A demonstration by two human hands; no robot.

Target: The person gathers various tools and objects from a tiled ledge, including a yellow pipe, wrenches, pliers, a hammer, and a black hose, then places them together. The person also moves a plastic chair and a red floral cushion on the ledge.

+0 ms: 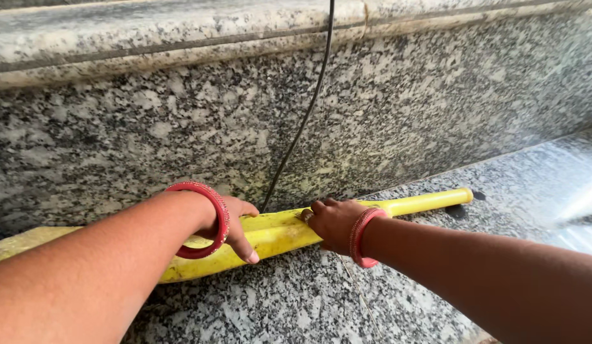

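Both hands press on a yellow bat (270,236) lying along the surface's (309,299) back edge: left hand (235,223) flat open, right hand (334,223) curled over it.

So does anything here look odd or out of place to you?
A yellow plastic bat lies on a granite counter against the wall, both hands (left hand, right hand) resting on it. A thin black cable dangles down the granite wall.

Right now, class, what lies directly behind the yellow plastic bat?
Behind the yellow bat rises a speckled granite wall, with a black cable hanging down it. The cable's lower end and the wall's foot are hidden by the bat and hands.
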